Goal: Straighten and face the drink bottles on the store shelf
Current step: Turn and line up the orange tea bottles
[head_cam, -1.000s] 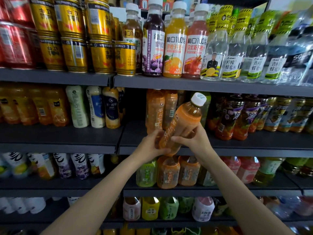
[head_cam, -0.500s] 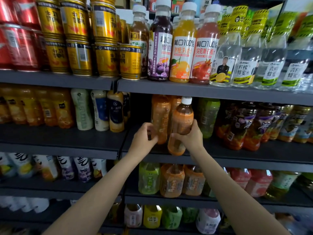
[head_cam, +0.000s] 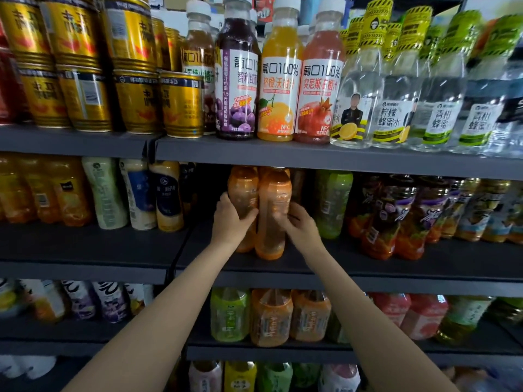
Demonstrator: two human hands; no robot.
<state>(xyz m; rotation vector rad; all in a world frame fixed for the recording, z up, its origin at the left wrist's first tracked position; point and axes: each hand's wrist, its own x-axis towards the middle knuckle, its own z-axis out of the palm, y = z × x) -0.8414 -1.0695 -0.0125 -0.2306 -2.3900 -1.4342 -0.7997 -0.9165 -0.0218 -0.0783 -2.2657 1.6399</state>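
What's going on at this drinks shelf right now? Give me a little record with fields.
place: store shelving stocked with drinks
shelf being worked: middle shelf
left hand: left hand grips the rear orange bottle
right hand: right hand holds the front orange bottle
bottle state: both upright, side by side, touching
neighbour on right: green bottle, standing apart from the orange pair
shelf above: gold cans, juice bottles
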